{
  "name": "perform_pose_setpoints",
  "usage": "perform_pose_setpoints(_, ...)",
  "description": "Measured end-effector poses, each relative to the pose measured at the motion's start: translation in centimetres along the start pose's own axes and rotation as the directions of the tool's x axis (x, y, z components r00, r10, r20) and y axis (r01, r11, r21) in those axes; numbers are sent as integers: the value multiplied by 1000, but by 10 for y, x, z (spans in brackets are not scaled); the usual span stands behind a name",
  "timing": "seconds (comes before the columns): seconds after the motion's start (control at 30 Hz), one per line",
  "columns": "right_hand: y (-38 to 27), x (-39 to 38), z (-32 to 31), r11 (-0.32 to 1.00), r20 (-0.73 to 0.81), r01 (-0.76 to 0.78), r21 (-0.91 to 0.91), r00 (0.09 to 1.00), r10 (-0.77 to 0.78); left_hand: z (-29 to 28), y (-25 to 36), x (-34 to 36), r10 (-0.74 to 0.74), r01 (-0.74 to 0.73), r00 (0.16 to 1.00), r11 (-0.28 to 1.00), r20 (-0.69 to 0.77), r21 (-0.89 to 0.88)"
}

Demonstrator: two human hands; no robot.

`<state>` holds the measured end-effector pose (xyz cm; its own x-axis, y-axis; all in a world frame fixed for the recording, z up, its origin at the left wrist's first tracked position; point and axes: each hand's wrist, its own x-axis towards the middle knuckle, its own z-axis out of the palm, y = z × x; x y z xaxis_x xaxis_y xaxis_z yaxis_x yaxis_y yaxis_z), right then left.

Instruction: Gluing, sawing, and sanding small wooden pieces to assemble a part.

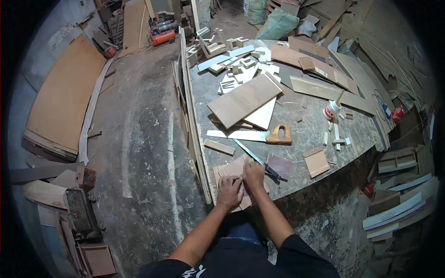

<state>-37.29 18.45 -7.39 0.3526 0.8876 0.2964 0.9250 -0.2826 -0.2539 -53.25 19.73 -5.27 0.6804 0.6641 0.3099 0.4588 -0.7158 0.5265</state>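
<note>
My left hand (230, 191) lies on a thin light-brown wooden panel (221, 172) at the near edge of the worktable, fingers stretched over it. Right beside it, my right hand (253, 176) is closed above the same panel; whatever its fingers hold, if anything, is hidden. A long, narrow metal tool with a black handle (274, 173) lies slantwise just beyond my right hand. Next to that handle is a dark reddish square sheet (280, 166). Farther off, a handsaw (279, 135) with a wooden handle rests with its blade pointing left. A short wooden strip (219, 147) lies left of the metal tool.
Wooden offcuts (236, 69) and a brown board (245, 99) are piled toward the table's far side. A white glue bottle (330, 110) stands at the right, near a small wooden panel (316, 162). Large sheets (67, 92) lean on the left wall; a red compressor (163, 37) sits behind.
</note>
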Motion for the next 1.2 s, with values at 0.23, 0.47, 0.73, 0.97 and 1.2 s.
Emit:
perform_pose_setpoints(0.23,-9,-103,-31,993,13,115,14,993,-115,-10,-4,-6,-48,47,998,999,29,9)
perform_pose_setpoints(0.47,10,3,1,999,10,10,-53,1000,-9,2,6,5,4,-4,1000,1000,6,21)
perform_pose_setpoints(0.73,-12,-103,-32,993,25,110,-49,994,-109,-8,-9,-6,-26,26,1000,1000,-13,3)
perform_pose_setpoints(0.97,13,29,14,983,65,61,-172,997,-50,-3,5,-1,-34,34,999,999,7,-22)
perform_pose_setpoints(1.2,-49,83,-72,821,4,-289,492,944,329,-14,-8,-13,-66,66,998,997,12,-29)
